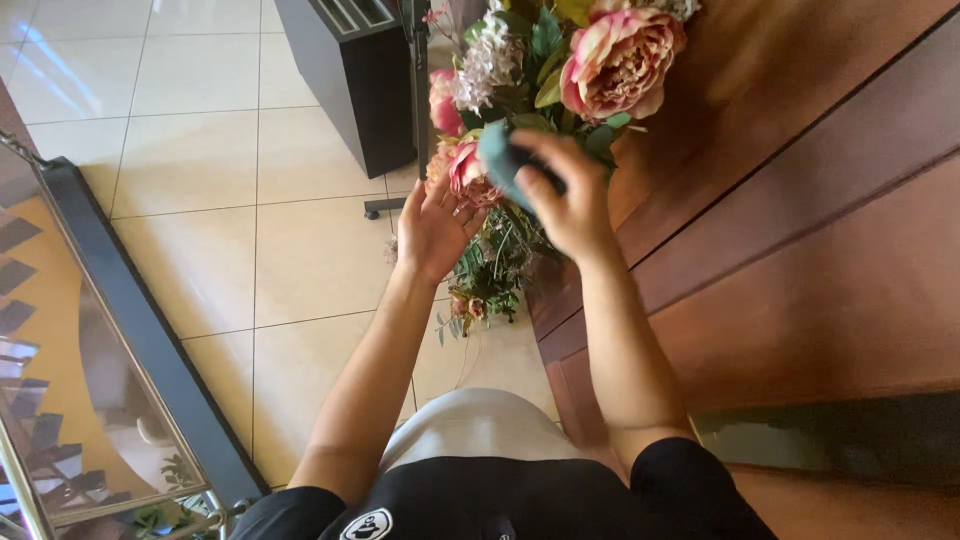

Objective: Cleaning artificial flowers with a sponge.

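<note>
A teal cloth (500, 160), bunched up, presses against a pink flower (468, 170) in the bouquet (530, 90) of pink blooms and greenery.

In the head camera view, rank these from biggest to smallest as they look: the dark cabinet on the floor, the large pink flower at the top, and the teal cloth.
1. Dark cabinet, though its top is cut off by the frame.
2. Large pink flower.
3. Teal cloth, partly hidden in the right hand, so its full size is unsure.
</note>
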